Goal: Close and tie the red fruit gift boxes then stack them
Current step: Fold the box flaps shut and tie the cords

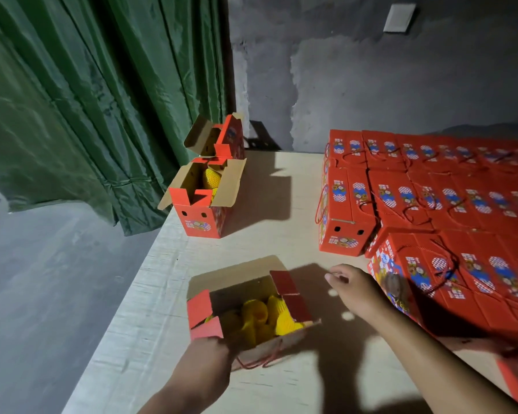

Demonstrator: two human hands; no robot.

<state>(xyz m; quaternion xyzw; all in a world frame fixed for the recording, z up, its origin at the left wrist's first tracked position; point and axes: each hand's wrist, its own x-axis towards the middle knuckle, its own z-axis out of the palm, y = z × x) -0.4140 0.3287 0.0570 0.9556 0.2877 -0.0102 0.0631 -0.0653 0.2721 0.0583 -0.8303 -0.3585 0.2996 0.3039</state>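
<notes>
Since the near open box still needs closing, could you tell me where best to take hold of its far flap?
Pinch the far flap of the open box at its free outer edge, coming from the right with the right hand. It stands tilted back, away from the fruit, so that edge is exposed and folds forward easily, probably.

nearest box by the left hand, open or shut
Open: the nearest box has its flaps standing up, showing yellow netted fruit inside.

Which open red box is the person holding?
The open red cardboard box nearest the person, full of yellow-netted fruit. The left hand grips its near corner; the other open boxes sit untouched farther back.
</notes>
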